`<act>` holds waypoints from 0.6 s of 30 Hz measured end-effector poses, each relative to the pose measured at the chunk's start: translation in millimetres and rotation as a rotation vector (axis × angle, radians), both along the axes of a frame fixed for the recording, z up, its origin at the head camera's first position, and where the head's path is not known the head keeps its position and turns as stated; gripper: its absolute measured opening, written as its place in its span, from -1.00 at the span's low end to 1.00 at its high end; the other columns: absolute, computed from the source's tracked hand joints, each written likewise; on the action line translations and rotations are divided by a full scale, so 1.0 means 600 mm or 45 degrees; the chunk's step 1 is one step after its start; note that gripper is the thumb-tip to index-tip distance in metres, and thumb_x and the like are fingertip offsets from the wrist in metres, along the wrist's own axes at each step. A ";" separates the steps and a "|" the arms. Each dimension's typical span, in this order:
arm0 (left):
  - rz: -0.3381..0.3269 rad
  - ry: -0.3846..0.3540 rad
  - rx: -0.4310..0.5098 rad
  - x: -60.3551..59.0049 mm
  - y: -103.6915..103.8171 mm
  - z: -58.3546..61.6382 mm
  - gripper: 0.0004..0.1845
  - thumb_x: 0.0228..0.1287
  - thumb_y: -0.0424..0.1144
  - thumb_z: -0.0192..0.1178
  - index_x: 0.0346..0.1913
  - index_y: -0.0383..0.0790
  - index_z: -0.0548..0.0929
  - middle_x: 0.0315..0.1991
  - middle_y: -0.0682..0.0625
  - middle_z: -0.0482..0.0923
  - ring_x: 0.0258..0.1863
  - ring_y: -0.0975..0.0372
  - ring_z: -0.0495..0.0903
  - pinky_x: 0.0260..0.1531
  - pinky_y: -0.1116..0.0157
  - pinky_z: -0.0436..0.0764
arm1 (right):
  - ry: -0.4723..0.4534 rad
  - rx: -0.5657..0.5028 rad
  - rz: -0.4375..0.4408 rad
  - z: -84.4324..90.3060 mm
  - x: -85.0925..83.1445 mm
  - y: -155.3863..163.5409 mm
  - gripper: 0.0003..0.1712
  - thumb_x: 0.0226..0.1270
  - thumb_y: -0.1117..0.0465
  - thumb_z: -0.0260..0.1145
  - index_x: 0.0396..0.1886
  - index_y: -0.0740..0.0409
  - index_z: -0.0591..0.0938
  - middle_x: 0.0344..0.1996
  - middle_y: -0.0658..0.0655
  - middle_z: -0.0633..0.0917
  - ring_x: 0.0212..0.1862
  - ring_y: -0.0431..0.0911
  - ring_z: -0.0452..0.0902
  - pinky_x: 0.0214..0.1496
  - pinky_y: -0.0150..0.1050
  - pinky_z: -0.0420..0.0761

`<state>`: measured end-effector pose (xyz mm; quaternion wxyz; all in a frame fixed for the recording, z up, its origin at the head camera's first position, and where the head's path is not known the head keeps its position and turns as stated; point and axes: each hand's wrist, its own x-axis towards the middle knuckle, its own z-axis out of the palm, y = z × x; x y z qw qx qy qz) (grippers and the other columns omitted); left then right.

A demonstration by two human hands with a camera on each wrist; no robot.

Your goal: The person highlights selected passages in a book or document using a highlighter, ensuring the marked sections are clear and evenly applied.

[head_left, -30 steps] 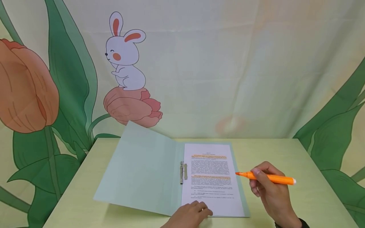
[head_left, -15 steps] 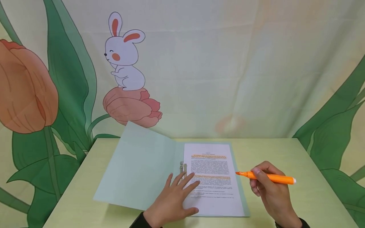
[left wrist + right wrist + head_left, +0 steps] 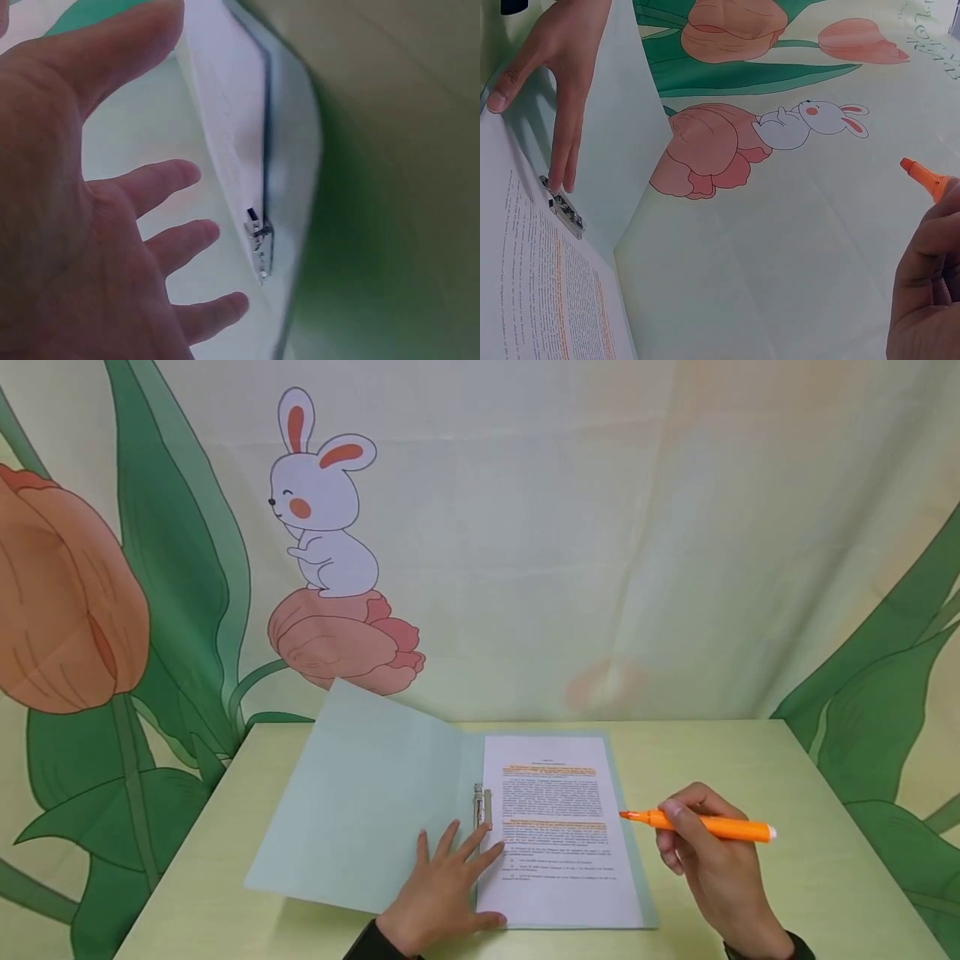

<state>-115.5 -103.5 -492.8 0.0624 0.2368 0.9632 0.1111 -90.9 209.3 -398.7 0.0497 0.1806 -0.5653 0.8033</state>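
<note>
A pale green folder [image 3: 367, 802] lies spread on the table, its left cover tilted up. Printed white paper [image 3: 562, 897] sits on the right side, two passages marked in orange. A metal clip [image 3: 477, 802] is at the spine, seen closer in the left wrist view as a shiny clip [image 3: 259, 244]. My left hand [image 3: 442, 889], fingers spread, is over the spine just below the clip; whether it touches is unclear. My right hand [image 3: 712, 868] grips an orange highlighter [image 3: 738, 831], its uncapped tip pointing left near the page's right edge.
The pale yellow-green table [image 3: 195, 860] reaches back to a fabric backdrop [image 3: 525, 527] printed with tulips and a rabbit. The raised folder cover [image 3: 626, 112] stands between the left hand and the backdrop in the right wrist view.
My left hand has left the page's bottom edge, spread its fingers over the page and clip, then drawn slightly down and left. The right hand with the highlighter has stayed nearly still.
</note>
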 end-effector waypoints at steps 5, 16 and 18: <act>0.009 -0.008 -0.029 0.003 -0.001 -0.011 -0.11 -0.06 0.37 0.35 0.38 0.12 0.45 0.49 -0.02 0.26 0.44 -0.24 0.20 0.27 -0.47 0.03 | -0.014 -0.006 -0.001 -0.004 -0.004 0.001 -0.69 0.52 0.47 -0.06 -0.29 0.16 0.59 -0.52 -0.03 0.67 -0.53 -0.22 0.50 -0.60 -0.21 0.16; 0.021 -0.043 -0.054 0.004 0.000 -0.024 -0.12 -0.04 0.39 0.32 0.39 0.16 0.44 0.50 0.07 0.26 0.45 -0.23 0.20 0.27 -0.48 -0.01 | -0.034 0.049 -0.089 -0.019 -0.014 -0.004 -0.71 0.52 0.44 -0.02 -0.20 0.19 0.64 -0.49 0.01 0.66 -0.53 -0.18 0.49 -0.64 -0.38 0.39; 0.025 -0.049 -0.054 0.006 0.000 -0.026 -0.12 -0.04 0.39 0.31 0.39 0.16 0.43 0.49 0.09 0.27 0.46 -0.23 0.18 0.27 -0.49 -0.02 | -0.047 0.067 -0.111 -0.020 -0.017 -0.005 -0.71 0.53 0.42 -0.01 -0.17 0.21 0.66 -0.48 0.01 0.67 -0.53 -0.18 0.48 -0.63 -0.39 0.40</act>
